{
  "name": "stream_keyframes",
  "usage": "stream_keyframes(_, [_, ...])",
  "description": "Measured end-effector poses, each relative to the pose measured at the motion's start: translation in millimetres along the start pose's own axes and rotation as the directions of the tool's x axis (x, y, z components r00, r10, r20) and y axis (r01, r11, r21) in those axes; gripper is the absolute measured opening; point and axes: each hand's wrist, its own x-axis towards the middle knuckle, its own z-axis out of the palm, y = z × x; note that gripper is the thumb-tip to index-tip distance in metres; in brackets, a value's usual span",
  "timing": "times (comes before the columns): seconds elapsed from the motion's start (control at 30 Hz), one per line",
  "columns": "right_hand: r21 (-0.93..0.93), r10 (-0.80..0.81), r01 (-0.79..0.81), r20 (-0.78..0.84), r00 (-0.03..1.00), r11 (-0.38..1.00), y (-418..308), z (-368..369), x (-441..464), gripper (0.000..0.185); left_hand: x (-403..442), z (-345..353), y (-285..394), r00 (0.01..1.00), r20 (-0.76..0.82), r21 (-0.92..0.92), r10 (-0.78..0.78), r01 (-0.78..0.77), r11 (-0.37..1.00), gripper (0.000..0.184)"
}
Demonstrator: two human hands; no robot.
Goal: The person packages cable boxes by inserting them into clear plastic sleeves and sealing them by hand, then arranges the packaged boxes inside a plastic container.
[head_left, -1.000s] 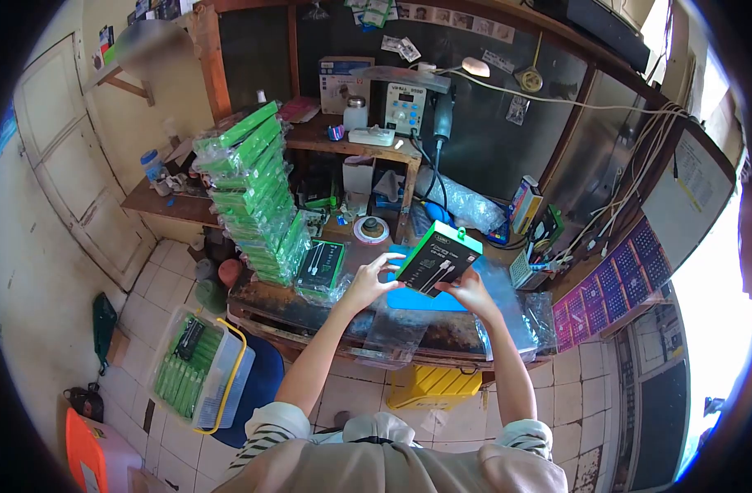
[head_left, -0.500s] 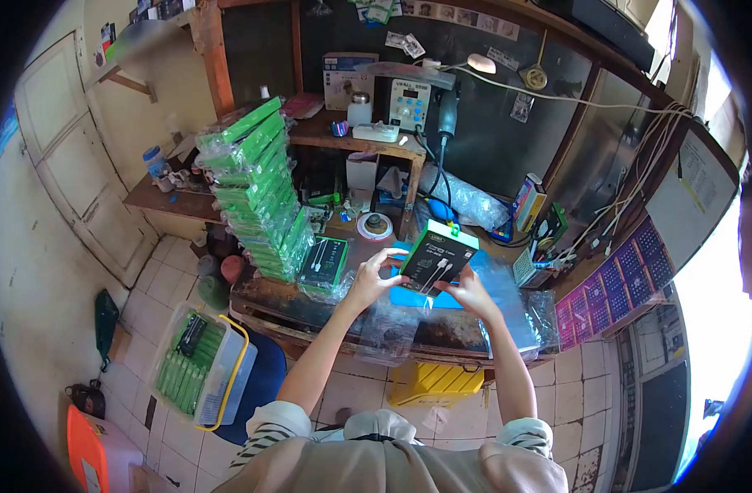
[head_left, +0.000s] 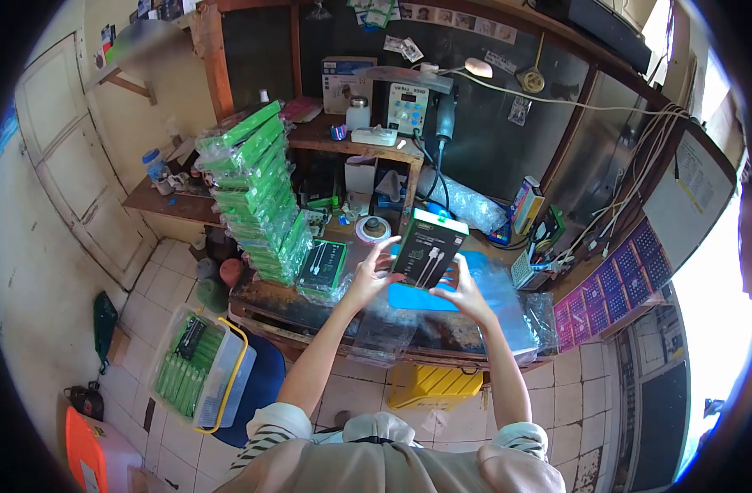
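A black and green charging cable box (head_left: 429,253) is held up above the front of the workbench, its printed face with white cables toward me. My left hand (head_left: 373,275) grips its left side, fingers behind and thumb near the lower left edge. On the lower right, my right hand (head_left: 465,291) holds the same box between thumb and fingers. Below the box lies a blue mat (head_left: 425,299) on the bench. To the left, another cable box (head_left: 322,264) lies in clear plastic beside a tall stack of wrapped green boxes (head_left: 257,193).
A clear bin (head_left: 236,374) of green boxes stands at the lower left, by a dark blue seat (head_left: 269,378). Under the bench is a yellow crate (head_left: 435,386). A soldering station (head_left: 407,107) sits on the shelf. Loose cables hang at the right.
Both hands have shifted the box slightly to the left and up, turning it more upright. The blue mat beneath shows more now.
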Motion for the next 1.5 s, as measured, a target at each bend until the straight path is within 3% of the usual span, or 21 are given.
stream_keyframes(0.2, [0.127,0.014,-0.006,-0.065,0.998,0.992,-4,3,-2,0.062,2,-8,-6,1.000,0.024,-0.071,0.009,-0.007,0.997,0.080])
stream_keyframes(0.27, [0.065,-0.089,0.102,-0.179,0.980,0.993,4,3,-3,0.051,2,-9,-10,0.998,0.004,-0.117,0.061,-0.060,0.991,0.080])
stream_keyframes(0.3, [0.052,-0.081,0.091,-0.168,0.982,0.995,0,5,-5,0.035,2,-9,-9,0.998,0.004,-0.116,0.060,-0.059,0.991,0.080])
stream_keyframes(0.4, [0.093,-0.033,0.045,-0.128,0.991,0.995,2,10,-8,0.025,0,-8,-7,0.999,-0.018,-0.219,0.039,-0.042,0.975,0.079])
stream_keyframes(0.43, [0.199,-0.020,0.045,-0.126,0.992,0.979,11,12,-6,0.019,0,-9,-7,0.999,-0.017,-0.214,0.037,-0.040,0.976,0.079])
stream_keyframes(0.67, [0.256,-0.087,0.110,-0.102,0.991,0.960,5,8,-6,0.014,-5,-11,-7,1.000,0.007,-0.141,0.002,-0.001,0.990,0.079])
stream_keyframes(0.77, [0.102,-0.204,0.216,-0.113,0.972,0.971,-3,8,-5,0.016,-5,-9,-7,0.999,-0.024,-0.173,0.034,-0.038,0.984,0.079])
stream_keyframes(0.83, [0.225,-0.073,0.101,-0.129,0.989,0.969,0,12,-5,0.022,-6,-8,-3,0.999,-0.004,-0.157,0.034,-0.034,0.987,0.079])
stream_keyframes(0.93, [0.342,-0.053,0.128,-0.220,0.974,0.931,8,17,-2,0.029,-7,-7,3,0.999,0.018,-0.135,0.040,-0.037,0.990,0.080])
stream_keyframes(0.97, [0.316,-0.080,0.155,-0.237,0.968,0.936,14,16,1,0.040,-7,-8,4,0.999,0.035,-0.097,0.037,-0.033,0.995,0.080])
stream_keyframes(1.0, [0.314,-0.086,0.160,-0.236,0.968,0.936,8,15,0,0.040,-7,-9,4,0.998,0.053,-0.058,0.031,-0.028,0.998,0.081])
stream_keyframes(1.07, [0.267,-0.065,0.118,-0.201,0.977,0.957,-9,12,-3,0.054,-4,-15,7,0.995,0.101,-0.098,-0.024,0.034,0.995,0.091])
stream_keyframes(1.1, [0.089,-0.121,0.135,-0.152,0.981,0.987,-11,9,-4,0.073,-4,-16,13,0.993,0.109,0.012,0.038,-0.040,0.999,0.096])
stream_keyframes(1.13, [0.089,-0.120,0.134,-0.150,0.981,0.987,-16,7,-5,0.073,-6,-15,25,0.988,0.123,0.120,0.094,-0.109,0.987,0.102])
stream_keyframes(1.2, [0.029,-0.123,0.125,-0.067,0.990,0.992,-29,4,-5,0.085,-6,-16,51,0.990,0.139,0.174,0.026,-0.050,0.983,0.110])
stream_keyframes(1.27, [-0.016,-0.115,0.115,-0.020,0.993,0.993,-37,1,-5,0.095,-6,-16,67,0.982,0.179,0.467,-0.055,-0.036,0.884,0.117])
stream_keyframes(1.33, [-0.046,-0.120,0.124,0.084,0.989,0.991,-43,-2,-5,0.098,-3,-19,62,0.972,0.220,0.430,-0.083,-0.021,0.903,0.117])
stream_keyframes(1.37, [-0.089,-0.115,0.125,0.116,0.987,0.988,-44,-3,-5,0.100,-2,-19,61,0.964,0.266,0.462,-0.015,-0.113,0.880,0.115])
stream_keyframes(1.43, [-0.091,-0.115,0.126,0.115,0.987,0.988,-47,-6,-3,0.100,-3,-18,66,0.950,0.308,0.344,-0.040,-0.072,0.936,0.100])
stream_keyframes(1.5, [-0.048,-0.115,0.121,0.103,0.988,0.992,-49,-7,-4,0.092,-2,-19,62,0.952,0.306,0.348,0.014,-0.125,0.929,0.092])
